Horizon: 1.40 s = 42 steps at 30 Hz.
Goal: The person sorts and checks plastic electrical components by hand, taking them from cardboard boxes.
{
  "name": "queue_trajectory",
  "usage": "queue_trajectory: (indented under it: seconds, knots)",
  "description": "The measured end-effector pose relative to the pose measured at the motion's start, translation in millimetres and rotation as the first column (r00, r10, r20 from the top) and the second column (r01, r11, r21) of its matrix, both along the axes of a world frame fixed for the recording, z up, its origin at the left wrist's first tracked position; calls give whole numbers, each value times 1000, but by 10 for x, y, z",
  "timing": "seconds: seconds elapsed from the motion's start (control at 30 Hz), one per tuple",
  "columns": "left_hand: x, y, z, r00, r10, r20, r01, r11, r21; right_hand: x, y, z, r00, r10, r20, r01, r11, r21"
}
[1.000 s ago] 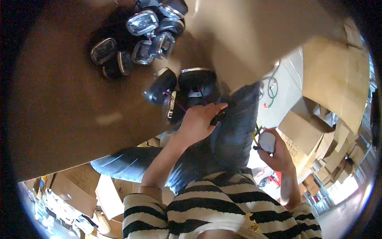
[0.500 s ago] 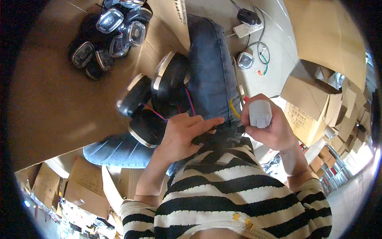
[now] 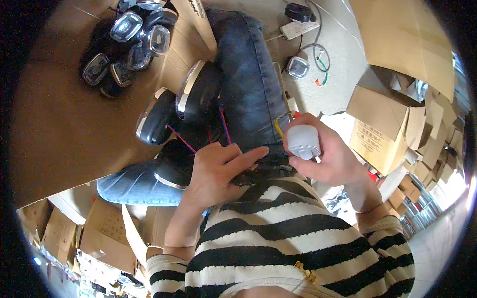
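Note:
In my right hand (image 3: 332,156) is a white tool with a thick rounded handle (image 3: 303,140), its ribbed end turned up; the fingers wrap round it. Beyond that hand show a bit of red and a yellow strip (image 3: 278,127), their link to the tool unclear. My left hand (image 3: 213,169) is closed over thin red and blue wires (image 3: 225,125), index finger stretched toward the right hand; the gripped ends are hidden. The wires lead to black rounded lamp-like housings with shiny rims: a large one (image 3: 199,92), a smaller one (image 3: 155,118) and one beside my left wrist (image 3: 171,164).
An open cardboard box (image 3: 59,134) at left holds several similar black housings with clear faces (image 3: 126,27). On the floor ahead lie a white power strip (image 3: 299,29), a grey cable (image 3: 319,37) and another clear-faced unit (image 3: 298,67). Cardboard boxes (image 3: 375,131) stand at right.
The whole view has shifted a little. My right hand has tilted the white tool, so more of its ribbed end shows. My left hand keeps its hold on the wires.

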<state>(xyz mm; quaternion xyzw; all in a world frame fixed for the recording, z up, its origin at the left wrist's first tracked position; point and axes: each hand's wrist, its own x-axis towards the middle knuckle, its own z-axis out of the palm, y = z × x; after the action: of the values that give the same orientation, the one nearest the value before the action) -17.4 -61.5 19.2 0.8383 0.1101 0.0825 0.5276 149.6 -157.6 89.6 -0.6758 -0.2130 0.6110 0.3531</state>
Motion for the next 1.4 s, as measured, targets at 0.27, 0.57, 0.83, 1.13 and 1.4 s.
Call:
queue_trajectory:
  seconds: [0.27, 0.57, 0.83, 1.13, 1.4]
  knots:
    - [14, -48, 5, 995, -83, -50, 82, 997, -9, 12, -97, -70, 979, 183, 89, -182, 983, -22]
    - [111, -300, -6, 991, -94, -94, 94, 996, -1, -6, -356, -179, 972, -163, 170, 159, 987, 36]
    - [46, -322, -40, 996, -29, -84, 35, 998, 59, -128, -265, -202, 920, -98, 379, 98, 995, 19]
    - [-273, 273, -89, 969, 232, 88, -230, 973, -30, -181, 75, -309, 907, -258, 333, 225, 965, 135]
    - [-344, 1096, -671, 615, 787, -40, -327, 209, -922, -16, 385, -318, 938, -182, 294, 184, 983, 21]
